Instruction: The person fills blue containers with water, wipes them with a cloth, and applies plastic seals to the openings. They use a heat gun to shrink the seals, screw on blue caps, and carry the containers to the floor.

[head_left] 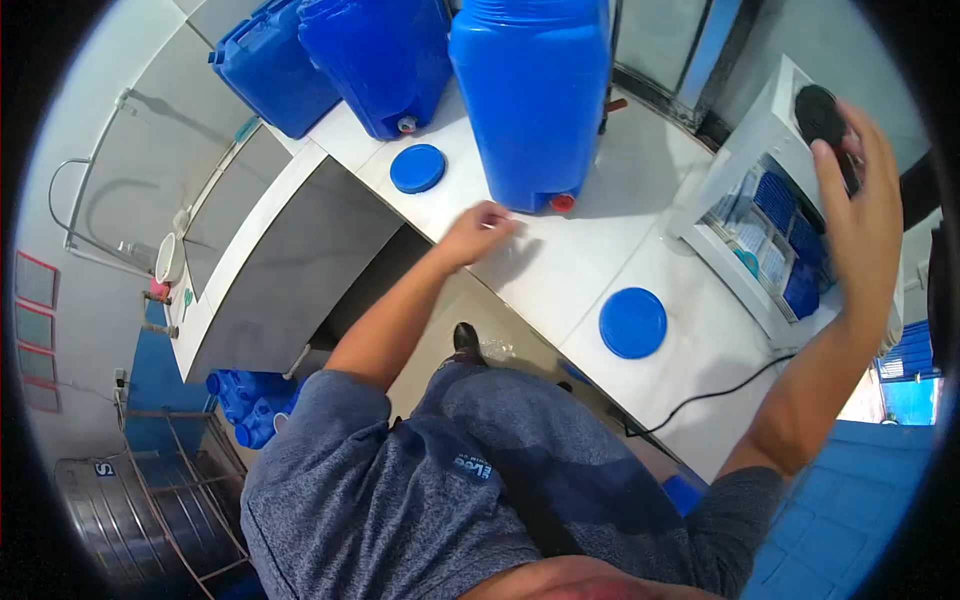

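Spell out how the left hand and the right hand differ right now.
The right hand holds a black object; whether the left hand holds anything is too blurred to tell.
The left hand is near the base of the blue jug with the red fitting, while the right hand is by the white-framed unit.
The left hand's fingers are curled; the right hand's look more extended.
Both hands are bare.

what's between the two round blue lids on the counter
In the head view, the left hand shows between the left lid and the right lid; otherwise that stretch is bare white counter.
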The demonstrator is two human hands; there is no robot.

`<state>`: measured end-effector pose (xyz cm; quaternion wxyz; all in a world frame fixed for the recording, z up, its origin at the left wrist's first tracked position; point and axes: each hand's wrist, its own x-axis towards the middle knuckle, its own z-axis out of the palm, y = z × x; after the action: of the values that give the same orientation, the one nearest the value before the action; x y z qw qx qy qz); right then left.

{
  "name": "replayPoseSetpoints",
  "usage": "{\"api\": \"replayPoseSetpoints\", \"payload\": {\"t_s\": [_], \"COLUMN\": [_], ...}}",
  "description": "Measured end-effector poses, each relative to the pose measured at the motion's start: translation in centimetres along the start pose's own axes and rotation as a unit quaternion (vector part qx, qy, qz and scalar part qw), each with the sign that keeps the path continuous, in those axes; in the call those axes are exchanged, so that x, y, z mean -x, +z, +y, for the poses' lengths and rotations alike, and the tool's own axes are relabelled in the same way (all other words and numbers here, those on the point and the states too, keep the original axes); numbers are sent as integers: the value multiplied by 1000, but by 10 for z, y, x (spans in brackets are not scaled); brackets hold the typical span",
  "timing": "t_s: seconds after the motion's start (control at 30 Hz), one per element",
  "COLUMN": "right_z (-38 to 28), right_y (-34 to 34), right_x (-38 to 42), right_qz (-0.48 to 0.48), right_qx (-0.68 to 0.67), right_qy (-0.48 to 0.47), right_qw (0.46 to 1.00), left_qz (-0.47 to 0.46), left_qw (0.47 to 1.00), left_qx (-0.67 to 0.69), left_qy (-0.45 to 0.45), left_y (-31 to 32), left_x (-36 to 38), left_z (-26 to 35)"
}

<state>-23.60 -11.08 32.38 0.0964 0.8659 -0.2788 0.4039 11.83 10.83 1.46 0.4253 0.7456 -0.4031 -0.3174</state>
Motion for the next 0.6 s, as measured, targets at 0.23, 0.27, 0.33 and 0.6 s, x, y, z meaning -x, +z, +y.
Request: {"api": "replayPoseSetpoints", "payload": {"t_s": [0.23, 0.27, 0.33, 0.6], "right_z": [-269, -295, -334, -304], "right_y": [180, 239, 361, 625], "right_x": [15, 5, -32, -145], "right_qz": [-148, -123, -65, -126], "right_qx": [-545, -543, -446, 49], "right_qy": [-45, -27, 63, 110], "right_qw": [824, 830, 890, 985], "left_qz": [251, 236, 200, 133], "left_qw": [936, 941, 940, 986], "left_qx": [-229, -202, -211, -97], "left_qy": [91, 134, 180, -10], "left_y": [-152, -165, -190, -320], "left_x": [-38, -43, -28, 78], "left_z": [-56, -68, -77, -170]}}
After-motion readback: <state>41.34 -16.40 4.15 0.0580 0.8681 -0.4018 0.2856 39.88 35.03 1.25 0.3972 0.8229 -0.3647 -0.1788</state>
